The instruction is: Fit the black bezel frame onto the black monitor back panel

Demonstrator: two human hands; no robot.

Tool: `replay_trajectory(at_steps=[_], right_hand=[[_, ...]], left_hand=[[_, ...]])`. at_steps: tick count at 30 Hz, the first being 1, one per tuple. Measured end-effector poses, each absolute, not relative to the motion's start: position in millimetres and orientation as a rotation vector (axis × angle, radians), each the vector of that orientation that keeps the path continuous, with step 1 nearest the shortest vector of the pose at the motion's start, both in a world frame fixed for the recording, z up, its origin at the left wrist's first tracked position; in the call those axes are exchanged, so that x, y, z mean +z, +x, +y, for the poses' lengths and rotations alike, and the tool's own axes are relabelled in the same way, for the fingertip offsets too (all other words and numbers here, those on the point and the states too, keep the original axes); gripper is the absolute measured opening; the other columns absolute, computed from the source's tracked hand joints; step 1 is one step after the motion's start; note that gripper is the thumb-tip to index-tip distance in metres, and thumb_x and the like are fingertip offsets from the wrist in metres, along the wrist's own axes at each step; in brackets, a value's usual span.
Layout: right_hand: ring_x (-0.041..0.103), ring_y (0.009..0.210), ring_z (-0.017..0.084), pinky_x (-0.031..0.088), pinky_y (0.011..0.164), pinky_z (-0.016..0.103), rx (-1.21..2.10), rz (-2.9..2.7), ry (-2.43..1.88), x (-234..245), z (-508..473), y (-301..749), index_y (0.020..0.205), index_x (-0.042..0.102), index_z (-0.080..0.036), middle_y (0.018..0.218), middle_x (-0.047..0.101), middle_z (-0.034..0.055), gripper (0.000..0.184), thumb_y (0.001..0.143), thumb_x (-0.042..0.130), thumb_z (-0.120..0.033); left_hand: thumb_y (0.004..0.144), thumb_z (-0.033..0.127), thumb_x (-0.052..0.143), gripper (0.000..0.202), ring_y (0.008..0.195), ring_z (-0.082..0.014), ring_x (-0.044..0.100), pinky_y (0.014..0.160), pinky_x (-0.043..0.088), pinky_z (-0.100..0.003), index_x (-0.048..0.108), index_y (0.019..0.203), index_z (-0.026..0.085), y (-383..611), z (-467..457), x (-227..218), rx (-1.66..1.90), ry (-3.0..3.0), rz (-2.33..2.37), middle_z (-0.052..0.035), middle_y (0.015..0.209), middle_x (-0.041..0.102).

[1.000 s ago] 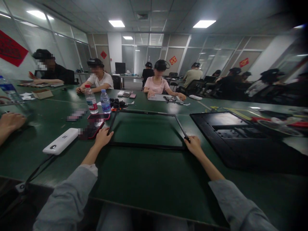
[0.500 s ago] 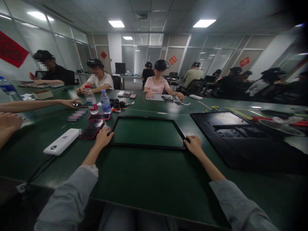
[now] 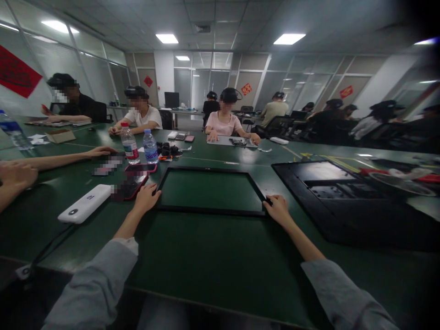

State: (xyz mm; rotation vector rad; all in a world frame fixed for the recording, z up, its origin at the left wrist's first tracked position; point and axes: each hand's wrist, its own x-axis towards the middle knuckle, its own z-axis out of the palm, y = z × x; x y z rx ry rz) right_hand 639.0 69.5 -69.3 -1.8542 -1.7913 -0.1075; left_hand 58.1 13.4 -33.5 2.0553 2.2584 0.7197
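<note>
A thin black rectangular frame point(image 3: 209, 211), like the bezel of a monitor, lies on the green table point(image 3: 213, 256) in front of me. The tabletop shows through its opening. My left hand point(image 3: 147, 198) is closed on its left side near the front corner. On the opposite side my right hand point(image 3: 277, 207) grips the right edge close to the front corner. To the right of my right hand lies a large black panel point(image 3: 330, 201), flat on the table. A phone in a red case point(image 3: 132, 188) lies just left of my left hand.
A white power bank point(image 3: 85, 204) with a black cable sits at the left. Two plastic bottles point(image 3: 150, 146) stand beyond the phones. At the left edge a neighbour's arm point(image 3: 65, 160) reaches over the table. Across from me sits a person in pink point(image 3: 223, 123).
The neighbour's hand at the left has shifted slightly on the table. My hands and the black frame stay nearly in place; the view has tilted a little.
</note>
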Motion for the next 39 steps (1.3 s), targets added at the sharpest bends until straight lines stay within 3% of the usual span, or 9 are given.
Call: replay_trajectory(at_steps=[14,20,25,30,33,39], right_hand=[[0.061,0.101,0.03,0.046,0.1,0.049,-0.074,-1.734,-1.748,-59,68,633,0.106,0.076,-0.017,0.096,0.067,0.0146,0.031,0.085,0.057,-0.03],[0.064,0.09,0.028,0.048,0.096,0.049,0.022,-1.762,-1.704,-54,65,633,0.112,0.073,-0.015,0.099,0.07,0.0157,0.036,0.088,0.051,-0.031],[0.063,0.102,0.031,0.047,0.101,0.049,-0.038,-1.822,-1.722,-57,64,631,0.119,0.071,-0.011,0.105,0.068,0.0183,0.043,0.086,0.052,-0.032],[0.061,0.105,0.031,0.048,0.1,0.049,-0.04,-1.842,-1.699,-59,62,631,0.123,0.07,-0.014,0.109,0.067,0.0174,0.046,0.084,0.052,-0.031],[0.062,0.102,0.029,0.049,0.099,0.048,-0.015,-1.834,-1.626,-57,60,630,0.12,0.07,-0.016,0.108,0.069,0.0152,0.044,0.081,0.052,-0.026],[0.066,0.108,0.028,0.048,0.104,0.048,0.064,-1.84,-1.549,-50,58,627,0.119,0.072,-0.017,0.113,0.073,0.0141,0.046,0.08,0.048,-0.018]], left_hand=[[0.1,0.04,0.047,0.047,0.137,-0.0286,0.054,0.118,0.04,-0.045,0.066,0.136,0.016,61,11,-32,0.863,2.099,2.201,-0.0135,0.144,0.064],[0.096,0.058,0.054,0.054,0.147,-0.0328,0.042,0.119,0.035,-0.059,0.065,0.138,0.028,80,-15,-15,0.802,2.178,1.971,-0.009,0.154,0.056],[0.094,0.068,0.053,0.062,0.151,-0.0348,0.036,0.119,0.03,-0.065,0.064,0.141,0.03,87,-24,-8,0.682,2.142,1.872,-0.0093,0.157,0.053],[0.078,0.074,0.07,0.078,0.155,-0.0408,0.027,0.119,0.026,-0.069,0.062,0.144,0.032,82,-27,-3,0.523,2.189,1.744,-0.0106,0.162,0.047],[0.072,0.072,0.077,0.08,0.153,-0.0415,0.03,0.119,0.027,-0.068,0.064,0.141,0.033,82,-28,-3,0.513,2.213,1.742,-0.0114,0.16,0.049],[0.077,0.072,0.072,0.065,0.146,-0.0377,0.043,0.119,0.032,-0.063,0.073,0.129,0.034,84,-24,-8,0.6,2.234,1.773,-0.009,0.154,0.056]])
